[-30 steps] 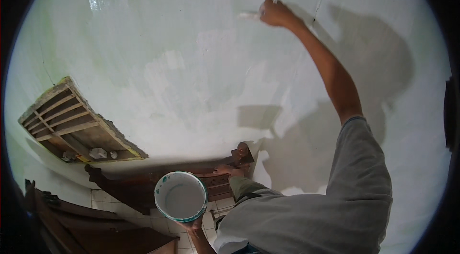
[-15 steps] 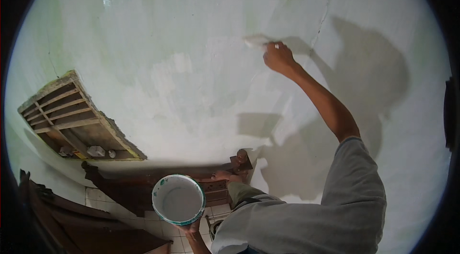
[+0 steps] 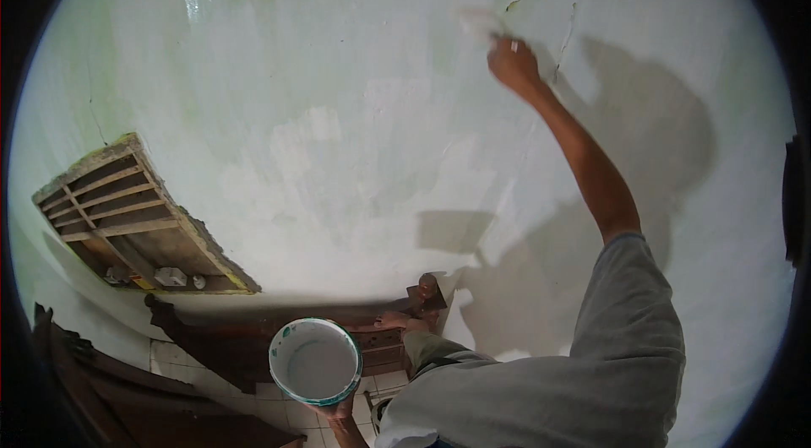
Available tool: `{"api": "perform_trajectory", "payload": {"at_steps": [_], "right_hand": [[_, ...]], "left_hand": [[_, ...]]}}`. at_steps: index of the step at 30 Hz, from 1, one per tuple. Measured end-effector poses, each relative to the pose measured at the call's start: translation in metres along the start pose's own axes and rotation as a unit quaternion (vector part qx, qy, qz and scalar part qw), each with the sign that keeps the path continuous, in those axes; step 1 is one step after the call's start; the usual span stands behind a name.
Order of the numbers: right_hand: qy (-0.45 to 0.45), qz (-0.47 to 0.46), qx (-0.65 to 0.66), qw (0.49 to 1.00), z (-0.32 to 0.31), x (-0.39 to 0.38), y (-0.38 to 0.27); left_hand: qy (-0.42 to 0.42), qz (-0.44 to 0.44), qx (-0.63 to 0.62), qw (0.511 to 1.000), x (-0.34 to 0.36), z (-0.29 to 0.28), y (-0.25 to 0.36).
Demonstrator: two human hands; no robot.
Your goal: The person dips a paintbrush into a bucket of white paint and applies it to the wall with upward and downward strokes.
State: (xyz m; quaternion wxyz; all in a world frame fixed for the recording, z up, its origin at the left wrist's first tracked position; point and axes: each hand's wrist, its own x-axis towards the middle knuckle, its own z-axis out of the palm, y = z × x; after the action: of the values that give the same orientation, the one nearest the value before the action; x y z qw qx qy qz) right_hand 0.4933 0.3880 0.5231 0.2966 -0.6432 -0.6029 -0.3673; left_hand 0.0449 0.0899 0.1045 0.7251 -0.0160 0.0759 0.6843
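My right hand (image 3: 514, 61) is raised against the pale wall, its fingers closed round a paintbrush (image 3: 483, 23) whose whitish bristles are smeared by motion. The brush head is at the wall, just left of a small chip in the plaster. Down below, my left hand (image 3: 334, 407) supports a round tub of pale paint (image 3: 314, 361) from underneath and at its near side. The tub has a white and teal rim with splotches, and its opening faces up. Most of the left hand's fingers are hidden beneath it.
Patchy white and greenish paint covers the wall (image 3: 338, 161). A slatted wooden opening (image 3: 127, 220) is at left. Dark wooden furniture (image 3: 245, 342) stands along the wall's foot, where my bare foot (image 3: 393, 320) rests. A crack (image 3: 566, 38) runs down the wall. Floor tiles show below.
My right hand and the paintbrush have moved up and slightly right along the wall. The tub in my left hand sits a little lower in view, as does the whole scene.
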Motion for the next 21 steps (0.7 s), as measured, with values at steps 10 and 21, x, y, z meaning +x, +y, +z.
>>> {"api": "perform_trajectory", "payload": {"at_steps": [10, 21], "right_hand": [[0.058, 0.082, 0.037, 0.994, -0.058, 0.049, 0.015], [-0.059, 0.084, 0.016, 0.995, -0.076, 0.101, -0.001]], "left_hand": [[0.010, 0.014, 0.001, 1.000, 0.004, -0.002, 0.004], [0.032, 0.015, 0.004, 0.999, 0.019, 0.006, -0.006]]}}
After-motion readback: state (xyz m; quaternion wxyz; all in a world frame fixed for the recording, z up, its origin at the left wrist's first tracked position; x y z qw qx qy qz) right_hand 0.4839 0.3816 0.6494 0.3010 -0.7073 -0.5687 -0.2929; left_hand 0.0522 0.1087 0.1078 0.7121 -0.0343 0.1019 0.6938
